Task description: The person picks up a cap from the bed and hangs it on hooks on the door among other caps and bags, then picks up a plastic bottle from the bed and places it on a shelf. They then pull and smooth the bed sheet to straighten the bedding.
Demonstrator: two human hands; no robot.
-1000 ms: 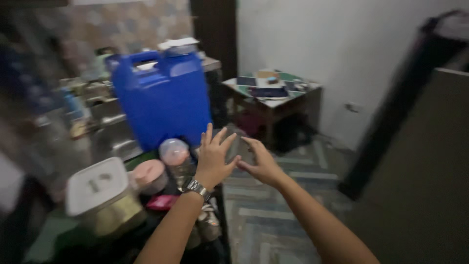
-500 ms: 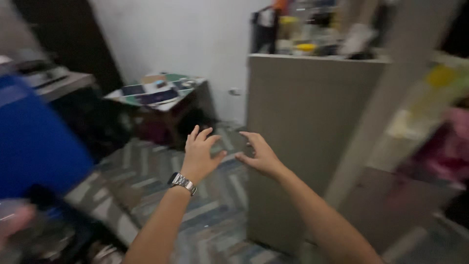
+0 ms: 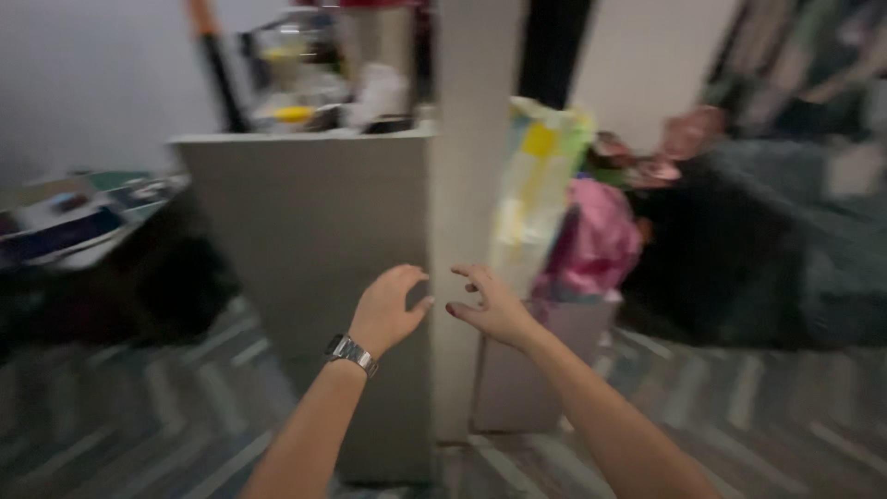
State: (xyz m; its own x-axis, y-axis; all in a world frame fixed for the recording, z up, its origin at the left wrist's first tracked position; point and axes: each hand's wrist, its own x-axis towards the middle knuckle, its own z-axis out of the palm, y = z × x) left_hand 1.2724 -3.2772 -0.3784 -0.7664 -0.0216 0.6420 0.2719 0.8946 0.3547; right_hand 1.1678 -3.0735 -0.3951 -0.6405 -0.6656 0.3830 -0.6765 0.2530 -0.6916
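My left hand [image 3: 388, 307], with a metal watch [image 3: 350, 352] on its wrist, is held out in front of me with fingers curled and apart, holding nothing. My right hand [image 3: 490, 303] is beside it, fingers spread, also empty. Both hover in the air in front of a grey cabinet [image 3: 305, 249] and a pale pillar [image 3: 471, 185]. The view is blurred by motion.
Jars and clutter [image 3: 314, 88] stand on top of the cabinet. A yellow-white bag [image 3: 536, 185] and a pink bag [image 3: 596, 240] rest on a box [image 3: 545, 360] to the right. A low table [image 3: 65, 226] with items stands left. A dark heap [image 3: 776, 240] lies far right.
The view has swung right, away from the blue container and the cluttered counter, onto the cabinet and pillar. Both hands stay raised and empty, fingers curling slightly.
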